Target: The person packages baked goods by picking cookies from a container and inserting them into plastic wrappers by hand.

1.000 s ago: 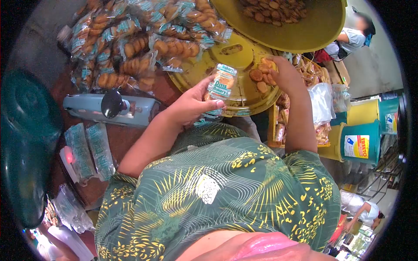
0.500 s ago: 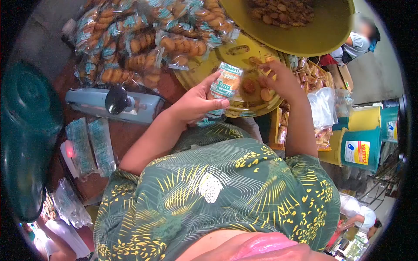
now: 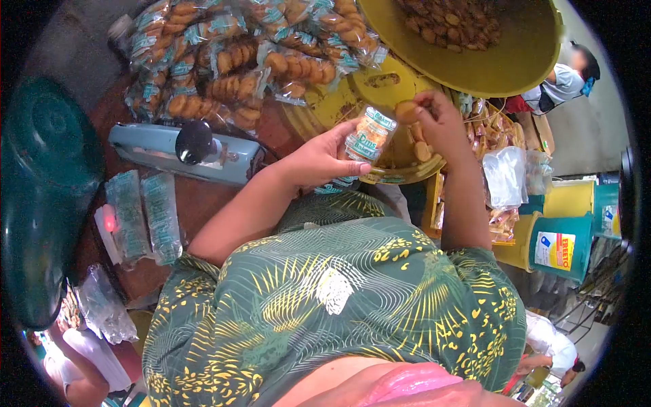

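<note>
My left hand [image 3: 325,159] is wrapped round a clear printed bag [image 3: 369,136] with cookies inside, its upper end towards my right hand. Between the thumb and fingers of my right hand [image 3: 437,122] is a round brown cookie [image 3: 407,112], just beside the bag's end. Under both hands lies a yellow lid [image 3: 319,108], with a few loose cookies [image 3: 422,149] near its right side. Beyond the lid is a large yellow tub [image 3: 515,64] with many cookies [image 3: 451,27] at its bottom.
Filled cookie bags [image 3: 230,61] are heaped at the upper left. Below them is a blue-grey sealer [image 3: 169,152] with a black knob, then flat printed bags [image 3: 161,217]. Wrapped goods [image 3: 491,125] and buckets [image 3: 559,247] stand right. Other people [image 3: 566,81] are at the edges.
My right hand has lifted a cookie from the lid and moved it beside the bag. My left hand still holds the bag, now tilted more to the right. The whole view has shifted slightly.
</note>
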`<state>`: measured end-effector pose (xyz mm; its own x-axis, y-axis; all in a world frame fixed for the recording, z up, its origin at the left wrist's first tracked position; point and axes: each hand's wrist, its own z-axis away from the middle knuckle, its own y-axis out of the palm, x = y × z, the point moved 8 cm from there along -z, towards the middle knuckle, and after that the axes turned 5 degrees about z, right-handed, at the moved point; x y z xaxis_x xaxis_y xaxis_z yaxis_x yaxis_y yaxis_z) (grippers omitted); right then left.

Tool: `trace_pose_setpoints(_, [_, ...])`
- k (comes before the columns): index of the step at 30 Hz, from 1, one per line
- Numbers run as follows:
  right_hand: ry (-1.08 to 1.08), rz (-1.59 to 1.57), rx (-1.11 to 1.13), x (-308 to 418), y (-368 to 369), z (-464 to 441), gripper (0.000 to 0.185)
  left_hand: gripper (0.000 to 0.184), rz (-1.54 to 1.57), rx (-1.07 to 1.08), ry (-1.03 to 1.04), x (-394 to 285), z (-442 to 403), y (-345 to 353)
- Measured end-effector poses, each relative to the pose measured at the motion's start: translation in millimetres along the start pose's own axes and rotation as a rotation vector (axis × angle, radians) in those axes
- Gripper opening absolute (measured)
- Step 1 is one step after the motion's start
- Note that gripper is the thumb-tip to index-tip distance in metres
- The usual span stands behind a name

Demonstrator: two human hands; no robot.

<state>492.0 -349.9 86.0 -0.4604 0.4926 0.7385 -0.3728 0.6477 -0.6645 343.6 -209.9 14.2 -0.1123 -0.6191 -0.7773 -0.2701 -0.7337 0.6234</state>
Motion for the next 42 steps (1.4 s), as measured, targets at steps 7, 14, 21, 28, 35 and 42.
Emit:
trace_pose_setpoints(7, [-0.177,-0.434,0.450,45.7,38.9,3.5,0.016,0.083,-0.064,0.011,-0.037,3.8,-1.7,0.4])
trace_pose_setpoints(14, [-0.446,0.053,0.157,90.0,37.6,14.7,0.017,0.078,-0.129,-0.063,-0.069,-3.2,2.3,-2.9])
trace_pose_setpoints(21, [-0.317,0.103,0.030,86.4,36.3,26.0,0.021,0.073,-0.069,-0.061,-0.086,-9.5,5.2,4.2])
trace_pose_setpoints(28, [-0.541,0.169,-0.159,121.9,11.7,41.1,0.030,0.072,-0.266,0.031,-0.071,-1.1,7.2,12.8])
trace_pose_setpoints(35, [-0.538,-0.318,0.236,171.0,29.0,75.0,0.051,0.061,0.295,0.159,0.095,-35.2,62.2,25.3])
trace_pose_setpoints(42, [-0.502,-0.253,0.323,190.9,139.7,33.9,0.056,0.065,-0.253,-0.272,0.234,-63.4,156.2,-16.4])
